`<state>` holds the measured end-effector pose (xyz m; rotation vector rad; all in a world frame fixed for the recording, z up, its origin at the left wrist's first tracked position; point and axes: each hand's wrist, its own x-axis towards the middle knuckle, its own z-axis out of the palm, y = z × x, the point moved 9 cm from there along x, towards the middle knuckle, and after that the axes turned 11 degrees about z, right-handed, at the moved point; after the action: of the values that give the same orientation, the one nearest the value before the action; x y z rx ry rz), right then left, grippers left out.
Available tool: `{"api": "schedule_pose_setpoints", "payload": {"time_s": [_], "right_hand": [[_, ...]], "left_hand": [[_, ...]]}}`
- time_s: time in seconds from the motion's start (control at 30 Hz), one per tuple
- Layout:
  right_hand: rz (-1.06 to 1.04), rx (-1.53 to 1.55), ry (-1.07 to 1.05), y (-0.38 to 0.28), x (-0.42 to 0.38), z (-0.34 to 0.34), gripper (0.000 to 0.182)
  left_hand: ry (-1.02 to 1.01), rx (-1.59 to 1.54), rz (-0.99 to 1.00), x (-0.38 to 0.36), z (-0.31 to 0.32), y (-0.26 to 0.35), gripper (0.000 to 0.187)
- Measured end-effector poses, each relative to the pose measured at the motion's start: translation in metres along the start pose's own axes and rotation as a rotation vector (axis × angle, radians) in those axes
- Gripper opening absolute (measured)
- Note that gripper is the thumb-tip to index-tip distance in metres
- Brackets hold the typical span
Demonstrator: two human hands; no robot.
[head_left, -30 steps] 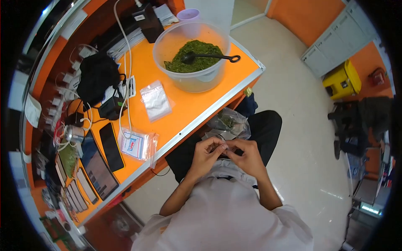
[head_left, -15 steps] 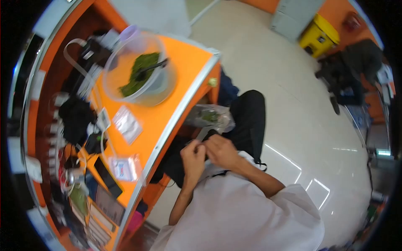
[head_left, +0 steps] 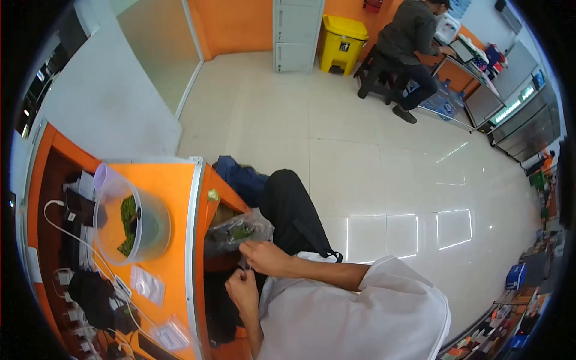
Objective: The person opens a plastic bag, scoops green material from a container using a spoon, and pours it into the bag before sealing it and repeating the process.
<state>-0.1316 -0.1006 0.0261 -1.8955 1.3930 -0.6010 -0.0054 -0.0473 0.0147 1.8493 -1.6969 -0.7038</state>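
Note:
My left hand [head_left: 243, 289] is closed in a pinch over my lap. Just above it, my right hand [head_left: 264, 258] is also closed, its fingertips close to the left ones. Something small and pale shows between the fingers, too small to name. Beyond my right hand lies a clear plastic bag [head_left: 227, 233] with green leafy matter [head_left: 241, 233] inside, against my dark-trousered leg. On the orange table [head_left: 180, 180] to the left stands a clear round plastic tub [head_left: 155, 225] holding more green matter [head_left: 128, 225] and a dark-handled tool, partly hidden by the tub wall.
Small clear plastic packets [head_left: 147, 285] lie by the tub, near cables and a black pouch [head_left: 92, 292]. A lilac cup [head_left: 103, 177] stands behind the tub. Across the tiled floor, a person [head_left: 408, 36] sits on a stool by a yellow bin [head_left: 342, 45].
The view has swung up and to the right, bringing the seated person fully in. My hands stay together over my lap, with the right one now farther forward of the left.

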Motion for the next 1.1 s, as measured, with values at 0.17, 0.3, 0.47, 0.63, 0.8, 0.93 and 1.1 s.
{"api": "schedule_pose_setpoints", "payload": {"time_s": [0.17, 0.3, 0.47, 0.63, 0.8, 0.93, 1.1], "right_hand": [[-0.101, 0.125, -0.066, -0.019, -0.005, -0.009, 0.021], [-0.233, 0.324, -0.044, -0.007, 0.005, -0.018, 0.009], [0.245, 0.694, -0.431, 0.022, 0.018, -0.021, 0.027], [0.166, 0.734, -0.487, -0.005, 0.019, -0.016, 0.03], [0.092, 0.552, -0.322, -0.015, 0.033, -0.033, 0.038], [-0.084, 0.25, -0.392, -0.052, 0.03, -0.059, 0.035], [-0.177, 0.113, -0.591, -0.06, 0.016, -0.05, 0.025]], "left_hand": [[0.053, -0.113, 0.001, 0.006, -0.009, -0.007, 0.017], [0.152, -0.489, 0.003, 0.009, -0.019, -0.012, 0.044], [0.162, -0.886, -0.232, -0.004, 0.002, -0.034, 0.044], [0.404, -0.965, -0.166, -0.004, -0.006, -0.033, 0.028], [0.374, -1.015, -0.088, 0.001, -0.006, -0.049, 0.025], [0.346, -0.459, -0.036, -0.011, -0.047, -0.018, 0.033], [0.073, -0.216, 0.472, -0.018, -0.07, 0.072, 0.083]]}}
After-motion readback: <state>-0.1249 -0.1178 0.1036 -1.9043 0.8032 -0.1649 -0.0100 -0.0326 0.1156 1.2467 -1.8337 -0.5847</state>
